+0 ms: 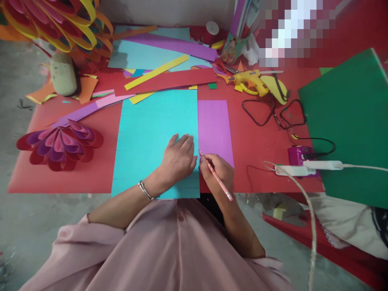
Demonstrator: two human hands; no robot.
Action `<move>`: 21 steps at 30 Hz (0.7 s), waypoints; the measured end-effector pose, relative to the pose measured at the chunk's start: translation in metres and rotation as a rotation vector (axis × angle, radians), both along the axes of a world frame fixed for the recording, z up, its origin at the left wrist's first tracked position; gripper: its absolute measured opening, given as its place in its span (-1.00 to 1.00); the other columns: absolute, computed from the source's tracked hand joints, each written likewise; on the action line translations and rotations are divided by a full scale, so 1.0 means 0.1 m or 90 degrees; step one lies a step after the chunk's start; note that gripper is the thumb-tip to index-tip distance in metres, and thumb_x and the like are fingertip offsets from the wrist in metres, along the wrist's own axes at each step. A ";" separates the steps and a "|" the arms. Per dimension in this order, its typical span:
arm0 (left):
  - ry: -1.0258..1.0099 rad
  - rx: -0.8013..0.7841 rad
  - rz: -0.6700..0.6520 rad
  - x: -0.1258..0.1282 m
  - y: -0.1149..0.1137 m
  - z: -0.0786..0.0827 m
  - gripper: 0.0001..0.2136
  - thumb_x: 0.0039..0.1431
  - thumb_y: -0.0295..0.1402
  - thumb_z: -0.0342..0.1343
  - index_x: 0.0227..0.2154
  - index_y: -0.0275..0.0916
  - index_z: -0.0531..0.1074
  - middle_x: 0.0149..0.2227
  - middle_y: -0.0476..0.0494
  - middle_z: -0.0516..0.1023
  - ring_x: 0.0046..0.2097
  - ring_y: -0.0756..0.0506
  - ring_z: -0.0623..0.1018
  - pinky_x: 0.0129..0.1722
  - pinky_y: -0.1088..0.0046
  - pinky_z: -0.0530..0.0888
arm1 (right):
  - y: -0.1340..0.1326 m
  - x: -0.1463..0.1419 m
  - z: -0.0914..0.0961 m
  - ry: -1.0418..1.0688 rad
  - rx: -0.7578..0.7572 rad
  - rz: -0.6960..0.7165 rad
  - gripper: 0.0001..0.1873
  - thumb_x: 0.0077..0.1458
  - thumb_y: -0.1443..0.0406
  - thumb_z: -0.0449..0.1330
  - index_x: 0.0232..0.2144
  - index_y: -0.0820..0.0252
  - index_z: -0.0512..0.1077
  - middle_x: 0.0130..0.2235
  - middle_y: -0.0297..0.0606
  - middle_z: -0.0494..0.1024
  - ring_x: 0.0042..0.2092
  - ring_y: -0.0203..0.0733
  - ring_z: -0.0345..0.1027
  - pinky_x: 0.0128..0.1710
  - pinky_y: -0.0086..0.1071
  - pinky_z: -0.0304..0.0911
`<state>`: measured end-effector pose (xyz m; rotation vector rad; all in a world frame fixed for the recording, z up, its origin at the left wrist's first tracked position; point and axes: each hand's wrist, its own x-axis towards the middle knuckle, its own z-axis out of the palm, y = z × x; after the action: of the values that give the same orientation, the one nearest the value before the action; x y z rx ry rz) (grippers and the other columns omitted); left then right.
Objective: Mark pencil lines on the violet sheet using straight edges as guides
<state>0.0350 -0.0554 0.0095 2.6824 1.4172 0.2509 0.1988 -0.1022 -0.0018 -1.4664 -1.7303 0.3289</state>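
Observation:
A turquoise sheet of paper (151, 133) lies at the front of the red table, with short faint marks along its left edge. My left hand (180, 157) rests flat on it near the right edge, palm down, holding nothing. In my right hand (218, 171) is a pink pencil (218, 179), its tip at the sheet's right edge beside my left thumb. A purple sheet (214, 125) lies against that same edge, partly covered by my right hand.
Paper strips, among them a red one (169, 82), lie behind the sheet. A looped paper flower (59, 145) sits at left. At right are a yellow glue gun (250, 82), a purple power box (298, 154) with cables, and a green board (348, 133).

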 end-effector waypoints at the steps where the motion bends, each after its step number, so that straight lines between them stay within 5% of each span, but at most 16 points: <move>1: 0.003 -0.001 -0.001 0.00 0.00 0.00 -0.59 0.37 -0.31 0.09 0.15 -0.48 0.49 0.23 -0.49 0.53 0.30 -0.41 0.49 0.33 -0.12 0.34 | -0.01 0.00 0.00 0.001 -0.001 -0.002 -0.86 0.36 0.32 0.22 -0.30 0.13 0.52 -0.40 -0.33 0.62 -0.41 -0.27 0.48 -0.32 -0.41 0.36; 14: 0.012 -0.001 0.001 0.01 0.00 0.01 -0.58 0.38 -0.30 0.07 0.17 -0.47 0.48 0.23 -0.47 0.54 0.30 -0.41 0.48 0.34 -0.11 0.33 | 0.43 -0.05 -0.14 0.022 0.029 -0.034 -0.82 0.35 0.27 0.21 -0.33 0.14 0.54 -0.44 -0.31 0.62 -0.44 -0.28 0.46 -0.36 -0.42 0.33; 21: 0.008 -0.008 0.000 0.01 0.00 0.02 -0.57 0.38 -0.32 0.07 0.17 -0.52 0.48 0.24 -0.49 0.53 0.31 -0.41 0.48 0.35 -0.12 0.32 | 0.31 -0.04 -0.06 -0.012 0.011 -0.026 -0.83 0.34 0.29 0.20 -0.34 0.12 0.52 -0.44 -0.32 0.61 -0.44 -0.27 0.46 -0.35 -0.41 0.32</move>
<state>0.0357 -0.0552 0.0112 2.6790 1.4167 0.2244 0.1950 -0.0713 -0.0082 -1.4948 -1.7110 0.2796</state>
